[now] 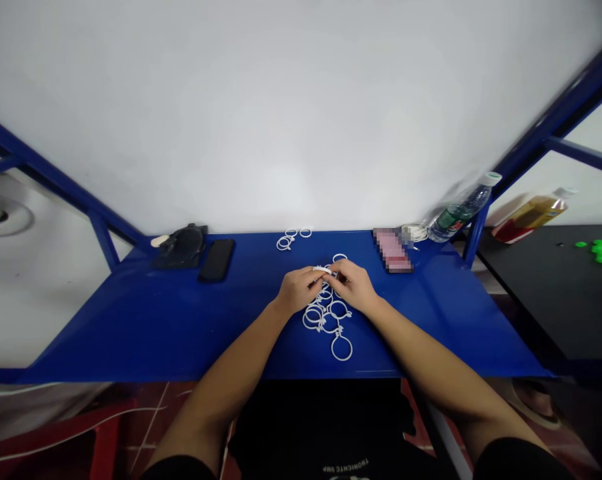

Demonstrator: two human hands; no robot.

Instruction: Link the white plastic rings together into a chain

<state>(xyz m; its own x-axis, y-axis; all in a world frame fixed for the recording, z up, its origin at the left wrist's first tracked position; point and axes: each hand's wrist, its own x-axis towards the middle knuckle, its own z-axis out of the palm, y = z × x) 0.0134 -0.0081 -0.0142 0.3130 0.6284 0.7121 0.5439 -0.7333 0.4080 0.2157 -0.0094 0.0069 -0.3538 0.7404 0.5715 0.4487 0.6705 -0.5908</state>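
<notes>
In the head view, with the clock centred on our hands and 12 towards the wall, we hold a narrow white plastic-looking ring (322, 270), seen nearly edge-on. The fingers of our left hand (298, 290) pinch it from 9 o'clock; those of our right hand (353, 287) close on it from 3. Both wrists lie low over the smooth blue counter (205, 333).

Just below, around 6 o'clock, we have a loose pile of thin white rings (322, 325) with small clip-like ends, some overlapping. Its lowest ring (341, 359) lies near the counter's front edge. Another small cluster of white rings (289, 239) sits at 11, close to the plain white wall (281, 120) along the back edge.

At 9 to 10 we see a black rectangular phone (217, 260) and, beyond it, a crumpled black bag (181, 248). Towards 2 lie a pink, pixelated rectangular object (393, 252), a coiled white cable (415, 233) and a tilted clear plastic bottle with a green label (453, 219).

Our widest open room runs from 8 to 9, out to the slanting left edge; more opens at 4, beyond our right forearm.
</notes>
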